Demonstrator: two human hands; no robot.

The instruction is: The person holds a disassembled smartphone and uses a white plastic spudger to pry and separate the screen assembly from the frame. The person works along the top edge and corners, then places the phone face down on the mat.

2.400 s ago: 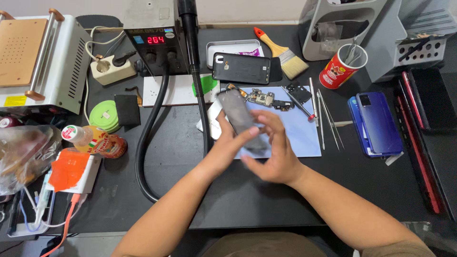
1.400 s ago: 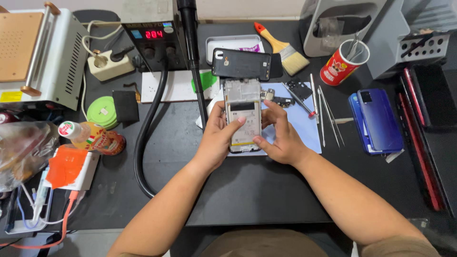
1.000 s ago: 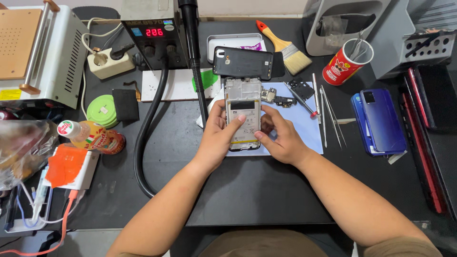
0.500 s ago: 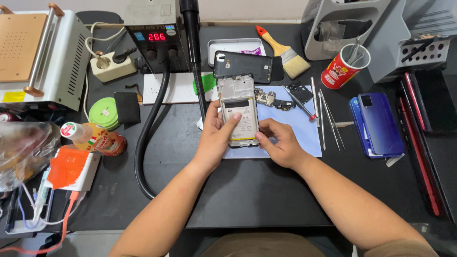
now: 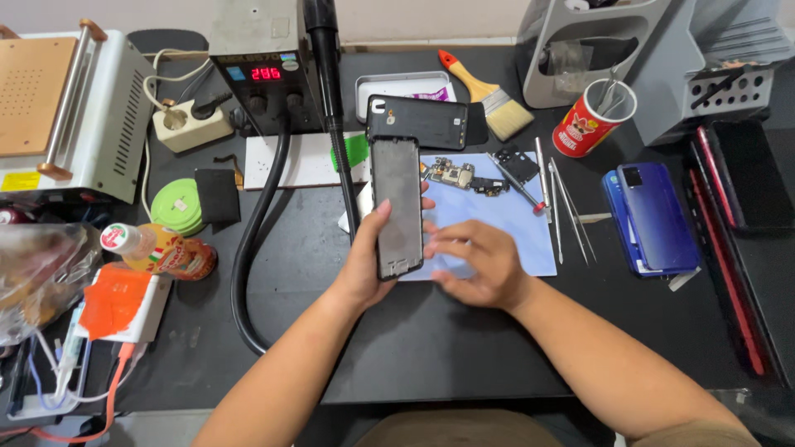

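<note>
Your left hand [image 5: 364, 265] holds a phone screen assembly [image 5: 396, 207] upright above the black workbench [image 5: 464, 348], dark glass facing you, its thin frame running top to bottom. The grip is closed on the lower half: palm behind the part, thumb pressed along its left edge, and fingertips [image 5: 427, 203] curling round the right edge. The top of the assembly overlaps the lower edge of a black phone back cover [image 5: 426, 122] lying flat further back.

Your right hand [image 5: 476, 263] rests just to the right of the assembly, loosely open and holding nothing. Its fingers point left toward the frame's lower right edge; whether they touch it cannot be told. The hand lies over a pale blue work mat [image 5: 505, 223].

On the mat's far edge sit a small circuit board [image 5: 451, 173] and a dark loose module [image 5: 517, 163]. Tweezers and thin metal tools [image 5: 559, 207] lie along the mat's right side. Well to the right, a blue phone [image 5: 656, 215] rests face down. Behind the mat are a paintbrush with an orange handle [image 5: 484, 93] and a red cup [image 5: 595, 118] holding tools. To the left, a hot-air station with a red digital display [image 5: 263, 70] trails a thick black hose [image 5: 252, 240] across the bench, near a green tape roll [image 5: 176, 207].
</note>
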